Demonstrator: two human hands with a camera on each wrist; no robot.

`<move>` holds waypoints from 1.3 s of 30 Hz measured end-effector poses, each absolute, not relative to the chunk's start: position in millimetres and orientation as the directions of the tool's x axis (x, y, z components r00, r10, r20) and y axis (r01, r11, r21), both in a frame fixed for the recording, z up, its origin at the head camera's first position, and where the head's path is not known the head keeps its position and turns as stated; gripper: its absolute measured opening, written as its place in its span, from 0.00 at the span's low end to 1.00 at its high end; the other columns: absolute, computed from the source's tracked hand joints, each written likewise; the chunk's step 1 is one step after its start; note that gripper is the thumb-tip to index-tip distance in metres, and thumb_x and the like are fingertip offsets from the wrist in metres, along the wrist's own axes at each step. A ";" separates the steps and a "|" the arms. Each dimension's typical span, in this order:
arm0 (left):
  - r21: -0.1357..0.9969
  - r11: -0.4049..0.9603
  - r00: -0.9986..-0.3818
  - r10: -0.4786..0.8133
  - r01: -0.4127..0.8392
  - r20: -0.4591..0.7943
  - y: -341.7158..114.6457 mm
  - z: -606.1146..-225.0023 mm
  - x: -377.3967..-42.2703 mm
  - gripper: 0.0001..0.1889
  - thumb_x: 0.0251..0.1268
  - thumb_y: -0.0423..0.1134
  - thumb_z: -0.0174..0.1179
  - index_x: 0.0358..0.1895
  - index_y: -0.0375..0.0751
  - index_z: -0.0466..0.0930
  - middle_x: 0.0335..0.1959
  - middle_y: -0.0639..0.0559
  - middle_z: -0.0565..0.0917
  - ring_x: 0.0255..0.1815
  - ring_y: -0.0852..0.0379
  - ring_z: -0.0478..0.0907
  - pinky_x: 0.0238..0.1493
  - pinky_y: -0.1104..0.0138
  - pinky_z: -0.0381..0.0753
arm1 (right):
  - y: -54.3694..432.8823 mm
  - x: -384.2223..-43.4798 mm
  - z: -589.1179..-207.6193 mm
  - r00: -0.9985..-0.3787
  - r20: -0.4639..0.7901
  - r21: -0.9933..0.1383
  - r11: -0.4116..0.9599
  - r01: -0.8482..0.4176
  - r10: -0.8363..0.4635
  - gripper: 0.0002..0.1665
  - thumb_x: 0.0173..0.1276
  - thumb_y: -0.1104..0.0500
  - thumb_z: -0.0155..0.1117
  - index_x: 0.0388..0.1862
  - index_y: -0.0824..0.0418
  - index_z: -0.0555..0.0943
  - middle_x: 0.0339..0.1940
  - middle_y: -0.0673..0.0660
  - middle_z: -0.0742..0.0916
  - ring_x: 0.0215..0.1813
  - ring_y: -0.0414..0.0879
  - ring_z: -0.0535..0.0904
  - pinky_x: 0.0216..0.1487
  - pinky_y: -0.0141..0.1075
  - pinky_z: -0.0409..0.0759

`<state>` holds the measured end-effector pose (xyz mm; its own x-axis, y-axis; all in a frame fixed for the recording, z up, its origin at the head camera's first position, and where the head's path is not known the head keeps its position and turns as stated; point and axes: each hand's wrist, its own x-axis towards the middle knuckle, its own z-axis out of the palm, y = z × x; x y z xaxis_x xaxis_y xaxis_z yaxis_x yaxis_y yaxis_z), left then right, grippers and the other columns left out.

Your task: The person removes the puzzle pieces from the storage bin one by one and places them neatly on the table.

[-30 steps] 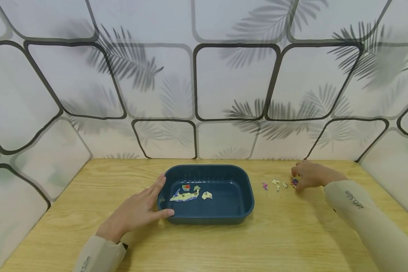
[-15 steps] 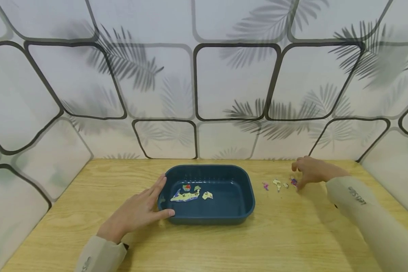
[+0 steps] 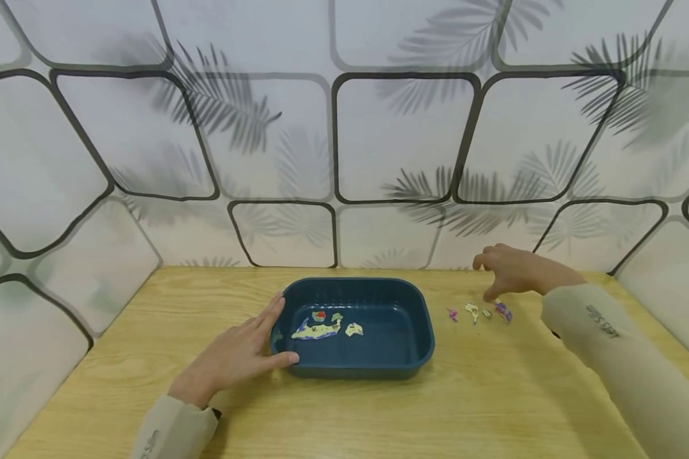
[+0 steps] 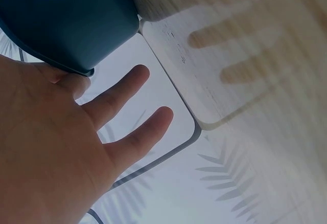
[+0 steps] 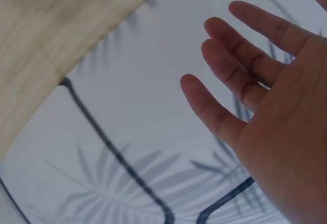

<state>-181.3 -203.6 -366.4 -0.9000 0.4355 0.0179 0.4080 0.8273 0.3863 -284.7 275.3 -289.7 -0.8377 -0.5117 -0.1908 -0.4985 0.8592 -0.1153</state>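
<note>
A dark blue basin sits on the wooden table. My left hand rests on its left end, thumb over the front rim and fingers along the left side. In the left wrist view two fingers stretch out straight below the basin's wall. Inside lie flat, ragged-edged pieces: a long cream-and-blue one, a smaller cream one and a red-and-green one. My right hand hovers behind a purple patterned scrap, fingers apart and holding nothing.
Left of the purple scrap lie a tiny cream bit, a cream scrap and a pink scrap. A pale wall covering with dark lines and leaf prints rises behind the table.
My right hand has lifted off the purple scrap and moved up and slightly left, so more of the scrap shows. The left hand stays on the basin. The head view has shifted slightly.
</note>
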 end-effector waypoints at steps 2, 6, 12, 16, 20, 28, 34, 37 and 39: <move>0.386 0.828 -0.901 0.434 0.408 0.022 -203.8 -366.1 -181.7 0.53 0.69 0.67 0.56 0.82 0.36 0.43 0.83 0.45 0.45 0.74 0.32 0.62 0.65 0.38 0.67 | 266.9 -285.4 -285.4 -0.834 -0.185 -0.109 0.854 -0.508 -0.520 0.33 0.56 0.53 0.78 0.56 0.70 0.79 0.47 0.63 0.80 0.49 0.60 0.76 0.44 0.55 0.78; 0.386 0.828 -0.901 0.433 0.407 0.022 -203.8 -365.4 -181.9 0.53 0.69 0.67 0.57 0.82 0.36 0.44 0.83 0.44 0.46 0.74 0.32 0.62 0.65 0.38 0.67 | 251.9 -286.7 -278.5 -0.820 -0.174 -0.097 0.838 -0.536 -0.545 0.33 0.56 0.53 0.78 0.56 0.69 0.79 0.47 0.63 0.80 0.50 0.61 0.76 0.47 0.56 0.78; 0.389 0.828 -0.901 0.433 0.405 0.017 -203.5 -366.1 -180.9 0.53 0.69 0.67 0.57 0.83 0.36 0.43 0.83 0.43 0.47 0.74 0.33 0.62 0.66 0.38 0.67 | 229.0 -288.0 -273.2 -0.790 -0.144 -0.127 0.803 -0.582 -0.596 0.32 0.58 0.53 0.79 0.57 0.67 0.80 0.47 0.62 0.81 0.51 0.60 0.77 0.50 0.57 0.77; 0.394 0.825 -0.901 0.432 0.406 0.023 -204.6 -365.2 -179.9 0.53 0.69 0.66 0.57 0.82 0.36 0.43 0.83 0.43 0.47 0.74 0.34 0.63 0.65 0.39 0.68 | 210.7 -288.9 -269.4 -0.774 -0.125 -0.141 0.783 -0.605 -0.621 0.31 0.59 0.53 0.79 0.58 0.65 0.81 0.48 0.61 0.81 0.52 0.60 0.78 0.52 0.57 0.77; 0.389 0.824 -0.899 0.437 0.412 0.026 -205.0 -365.2 -180.0 0.53 0.69 0.67 0.57 0.82 0.36 0.44 0.83 0.44 0.47 0.73 0.34 0.63 0.65 0.40 0.68 | 195.7 -290.0 -266.8 -0.764 -0.123 -0.141 0.773 -0.618 -0.633 0.30 0.61 0.52 0.79 0.58 0.64 0.81 0.48 0.60 0.81 0.52 0.59 0.78 0.52 0.56 0.77; 0.384 0.823 -0.897 0.441 0.419 0.033 -204.1 -365.5 -181.5 0.53 0.69 0.68 0.55 0.82 0.36 0.43 0.83 0.44 0.47 0.74 0.34 0.63 0.66 0.40 0.67 | 170.5 -291.9 -264.9 -0.740 -0.110 -0.170 0.746 -0.644 -0.664 0.28 0.63 0.54 0.77 0.59 0.63 0.81 0.50 0.61 0.81 0.54 0.61 0.77 0.54 0.56 0.76; 0.385 0.825 -0.898 0.440 0.414 0.022 -204.3 -366.2 -181.3 0.53 0.68 0.69 0.55 0.82 0.36 0.44 0.83 0.45 0.47 0.74 0.33 0.63 0.66 0.40 0.68 | 149.7 -290.7 -269.1 -0.725 -0.125 -0.186 0.734 -0.654 -0.678 0.27 0.64 0.56 0.76 0.61 0.62 0.80 0.53 0.60 0.80 0.56 0.59 0.76 0.56 0.55 0.76; 0.388 0.824 -0.898 0.440 0.414 0.024 -204.0 -366.8 -181.5 0.53 0.68 0.69 0.55 0.82 0.36 0.44 0.83 0.44 0.47 0.74 0.34 0.63 0.66 0.40 0.68 | 137.9 -290.1 -269.2 -0.706 -0.126 -0.181 0.716 -0.674 -0.697 0.28 0.64 0.57 0.76 0.61 0.62 0.81 0.52 0.60 0.81 0.56 0.60 0.77 0.55 0.54 0.76; 0.387 0.825 -0.899 0.438 0.412 0.024 -204.5 -366.7 -180.4 0.53 0.68 0.69 0.56 0.82 0.36 0.45 0.83 0.43 0.48 0.74 0.33 0.63 0.66 0.40 0.68 | 129.1 -289.5 -270.0 -0.692 -0.133 -0.173 0.704 -0.689 -0.709 0.27 0.64 0.56 0.76 0.61 0.61 0.81 0.52 0.60 0.81 0.57 0.60 0.77 0.56 0.54 0.76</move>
<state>-180.4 -204.5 -366.7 -0.8986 0.4382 0.0237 0.4124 0.8246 0.3874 -289.5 129.1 -270.0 -0.6922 -0.7094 -0.1327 -0.6886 0.7043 -0.1728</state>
